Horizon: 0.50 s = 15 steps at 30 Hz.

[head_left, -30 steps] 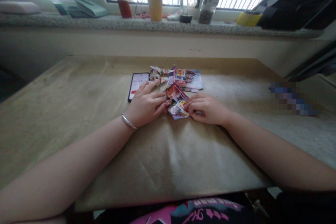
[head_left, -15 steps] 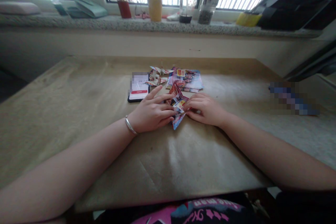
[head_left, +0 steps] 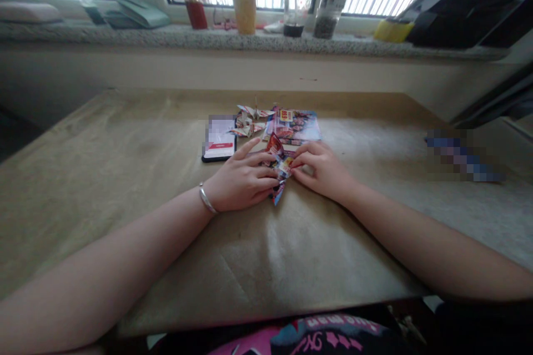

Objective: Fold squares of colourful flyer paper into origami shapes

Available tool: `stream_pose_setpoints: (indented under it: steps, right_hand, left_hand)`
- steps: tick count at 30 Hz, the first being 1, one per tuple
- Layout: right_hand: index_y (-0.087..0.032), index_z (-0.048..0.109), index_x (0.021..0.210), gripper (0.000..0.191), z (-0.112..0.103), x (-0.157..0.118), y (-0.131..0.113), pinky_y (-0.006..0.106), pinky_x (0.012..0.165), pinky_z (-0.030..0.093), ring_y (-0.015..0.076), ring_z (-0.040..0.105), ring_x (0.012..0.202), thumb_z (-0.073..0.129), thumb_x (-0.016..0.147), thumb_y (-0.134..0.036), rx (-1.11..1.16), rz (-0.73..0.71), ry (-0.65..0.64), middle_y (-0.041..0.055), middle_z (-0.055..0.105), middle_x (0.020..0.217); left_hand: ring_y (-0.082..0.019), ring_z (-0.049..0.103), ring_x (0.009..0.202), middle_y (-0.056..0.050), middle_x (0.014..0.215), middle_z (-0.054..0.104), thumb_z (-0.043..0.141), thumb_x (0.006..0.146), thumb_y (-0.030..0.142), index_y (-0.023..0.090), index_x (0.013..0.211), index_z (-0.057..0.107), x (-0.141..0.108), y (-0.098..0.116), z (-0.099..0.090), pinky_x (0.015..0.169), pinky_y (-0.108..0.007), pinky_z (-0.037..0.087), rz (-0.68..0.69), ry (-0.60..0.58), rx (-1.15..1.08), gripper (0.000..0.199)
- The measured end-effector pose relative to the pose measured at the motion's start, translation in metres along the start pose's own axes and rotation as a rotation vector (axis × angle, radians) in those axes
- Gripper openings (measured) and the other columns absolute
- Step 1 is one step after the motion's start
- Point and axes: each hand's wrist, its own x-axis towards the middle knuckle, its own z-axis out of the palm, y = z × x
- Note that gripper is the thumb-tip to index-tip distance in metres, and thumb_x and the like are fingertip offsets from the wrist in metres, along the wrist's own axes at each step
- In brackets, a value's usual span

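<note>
Roughly near-to-far, tip closest: folded paper (head_left: 285, 166) under loosely spread left hand (head_left: 241, 180), edge in pinched right hand (head_left: 320, 169).

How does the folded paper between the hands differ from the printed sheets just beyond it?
The folded paper has pointed flaps; the printed sheets lie flat. The left hand and right hand touch the folded paper; the printed sheets lie farther back. Both carry multicoloured print with yellow patches.
</note>
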Motion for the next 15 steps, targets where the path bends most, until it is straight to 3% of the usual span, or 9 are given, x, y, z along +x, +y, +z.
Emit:
stream_pose_setpoints:
  steps: [4,10,15]
  right_hand:
    - [-0.020,0.067,0.080,0.005,0.005,-0.001,0.006,0.040,0.091,0.047,0.0230,0.057,0.100,0.066,0.077,-0.025,0.053,0.147,0.096,0.0097,0.059,0.105]
    - [-0.020,0.065,0.079,0.009,0.006,0.000,0.008,0.036,0.075,0.048,0.0208,0.059,0.082,0.060,0.083,-0.027,0.085,0.254,-0.014,0.0048,0.065,0.081]
    - [-0.020,0.067,0.076,0.010,0.007,0.001,0.012,0.034,0.070,0.048,0.0207,0.061,0.076,0.060,0.081,-0.026,0.099,0.325,0.043,0.0044,0.068,0.078]
  left_hand:
    - [-0.021,0.053,0.122,0.006,0.106,0.071,0.054,0.089,0.028,0.030,0.103,0.068,0.000,0.000,-0.001,0.121,-0.055,0.006,0.001,0.000,-0.011,0.020]
    - [-0.021,0.054,0.121,0.006,0.105,0.071,0.055,0.088,0.027,0.031,0.103,0.068,0.000,0.000,-0.001,0.120,-0.057,0.005,-0.018,-0.016,-0.047,0.020]
    - [-0.021,0.053,0.122,0.005,0.110,0.070,0.055,0.088,0.026,0.031,0.106,0.066,-0.001,-0.001,0.001,0.120,-0.056,0.003,-0.016,-0.028,-0.035,0.022]
